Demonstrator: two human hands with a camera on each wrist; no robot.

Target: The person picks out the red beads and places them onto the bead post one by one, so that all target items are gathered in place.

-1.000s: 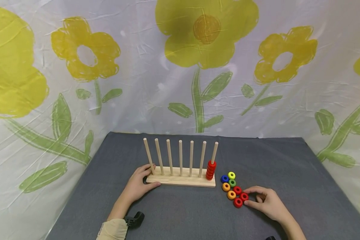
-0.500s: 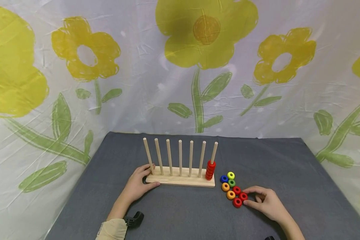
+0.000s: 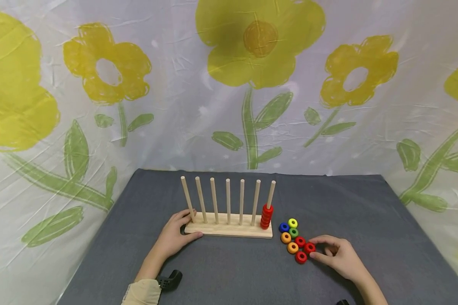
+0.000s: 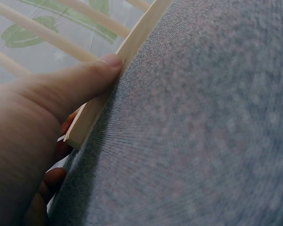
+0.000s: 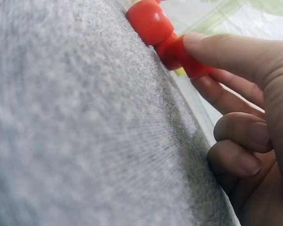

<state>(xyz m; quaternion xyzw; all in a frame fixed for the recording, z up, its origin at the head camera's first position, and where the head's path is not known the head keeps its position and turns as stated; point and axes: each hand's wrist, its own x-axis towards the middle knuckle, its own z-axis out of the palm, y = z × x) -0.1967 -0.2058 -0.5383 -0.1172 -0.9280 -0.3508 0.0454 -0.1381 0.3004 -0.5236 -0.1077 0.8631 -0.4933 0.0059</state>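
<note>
- My right fingers, slightly parted, pinch a red ring at their tips.
- Two other red rings lie on the worktop, just left of it.
- My left fingers, spread wider, grip the wooden peg rack at its left end.

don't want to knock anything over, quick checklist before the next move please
1. Left hand on the wooden base: ok, it grips the left end.
2. Right hand holding a red ring: ok, it pinches the ring.
3. Ring lifted clear of the cloth: cannot tell.
4. Room on the rightmost peg: ok, bare above its red stack.
5. Other loose rings spaced well away: not ok, they cluster beside the pinched one.
</note>
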